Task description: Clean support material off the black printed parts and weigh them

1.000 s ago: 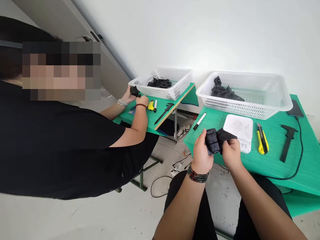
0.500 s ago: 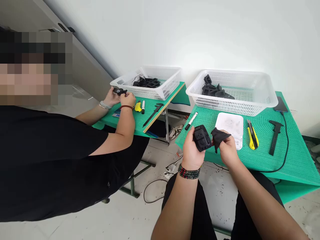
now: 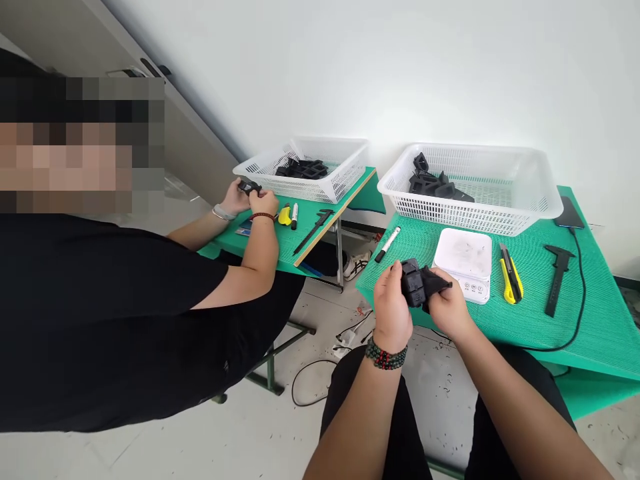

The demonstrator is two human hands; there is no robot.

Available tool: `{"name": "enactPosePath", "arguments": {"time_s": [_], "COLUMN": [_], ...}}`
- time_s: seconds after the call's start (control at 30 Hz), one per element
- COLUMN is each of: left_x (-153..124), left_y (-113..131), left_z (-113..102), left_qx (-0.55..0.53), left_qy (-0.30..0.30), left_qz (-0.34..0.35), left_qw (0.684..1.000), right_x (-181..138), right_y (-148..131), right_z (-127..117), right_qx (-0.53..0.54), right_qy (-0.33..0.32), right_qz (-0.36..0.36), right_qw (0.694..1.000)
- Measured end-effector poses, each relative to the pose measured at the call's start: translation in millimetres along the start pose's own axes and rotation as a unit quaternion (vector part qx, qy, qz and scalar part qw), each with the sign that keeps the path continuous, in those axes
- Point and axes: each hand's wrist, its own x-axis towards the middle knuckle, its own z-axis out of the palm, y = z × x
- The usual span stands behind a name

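My left hand is closed around a black molded part with raised square blocks on its face. In my right hand is a crumpled black cloth, pressed against the part's right side. Both hands are in front of the table's near edge, above my lap. Just behind them on the green table cover stands a white digital scale. A black-and-white marker lies to its left, and a yellow utility knife to its right.
A black caliper and a phone with a cable lie at right. Behind the scale, a white basket holds black parts. At left, a co-worker's hands hold a black part beside another basket.
The black part has turned in my left hand, showing its blocky face at another angle. My right hand has brought the cloth left, onto the part. The view has shifted slightly.
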Motion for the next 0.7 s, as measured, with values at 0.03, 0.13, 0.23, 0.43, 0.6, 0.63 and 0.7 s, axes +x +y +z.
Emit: {"name": "enactPosePath", "arguments": {"time_s": [0.03, 0.13, 0.23, 0.43, 0.6, 0.63, 0.7], "left_x": [-1.7, -3.3, 0.2, 4.5, -0.1, -0.9, -1.8], "left_y": [-0.1, 2.7, 8.2, 4.0, -6.1, -6.9, -7.7], "left_z": [1.4, 3.6, 2.5, 5.1, 7.8, 8.3, 9.8], "left_qx": [0.0, -0.056, -0.116, -0.11, -0.087, -0.085, -0.084], "left_qy": [-0.004, 0.023, 0.063, 0.057, 0.03, 0.029, 0.036], "left_qz": [0.021, 0.028, -0.003, -0.01, -0.041, -0.053, -0.069], "left_qw": [1.0, 0.998, 0.991, 0.992, 0.995, 0.995, 0.993], "right_x": [-0.5, 1.6, 7.3, 8.0, 6.4, 6.5, 5.9], "right_y": [1.1, 2.8, 2.3, -4.3, -9.3, -9.5, -8.7], "right_z": [2.2, 3.8, -2.0, -8.6, -10.5, -11.4, -12.1], "right_qx": [-0.01, 0.003, 0.061, 0.124, 0.066, 0.056, 0.035], "right_qy": [0.023, 0.087, 0.095, -0.013, -0.061, -0.063, -0.055], "right_qz": [-0.015, 0.004, 0.073, 0.078, 0.078, 0.072, 0.052], "right_qw": [1.0, 0.996, 0.991, 0.989, 0.993, 0.994, 0.996]}}
